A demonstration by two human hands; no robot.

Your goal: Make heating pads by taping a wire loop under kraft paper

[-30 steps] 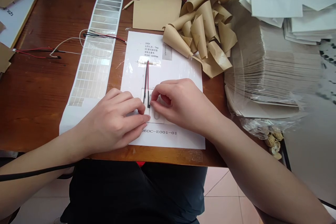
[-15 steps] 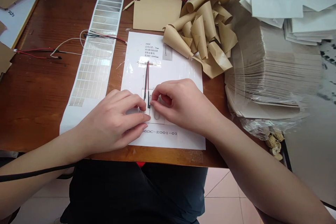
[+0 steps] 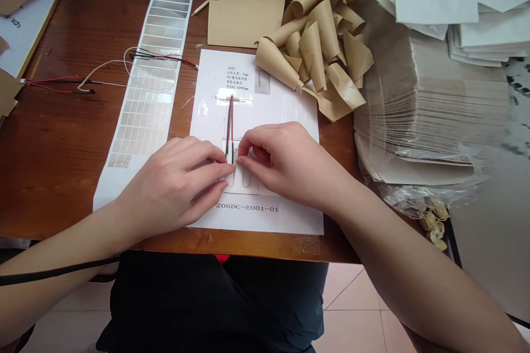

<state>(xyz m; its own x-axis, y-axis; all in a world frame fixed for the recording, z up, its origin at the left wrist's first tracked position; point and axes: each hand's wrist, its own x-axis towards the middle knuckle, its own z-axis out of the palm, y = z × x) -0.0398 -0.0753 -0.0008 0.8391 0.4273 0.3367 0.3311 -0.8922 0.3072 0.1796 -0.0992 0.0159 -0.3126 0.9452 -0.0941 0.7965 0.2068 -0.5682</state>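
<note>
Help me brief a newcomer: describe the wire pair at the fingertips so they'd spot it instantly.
Find the white sheet at the near edge of the wooden table. The left hand and right hand meet on it, and a red-and-black wire pair runs straight up from their fingertips. Unlike the loose wires curling across the label strip, it lies straight.

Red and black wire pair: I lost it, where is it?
Head view, centre: the wire pair lies on the white sheet, lower end between left hand and right hand.
</note>
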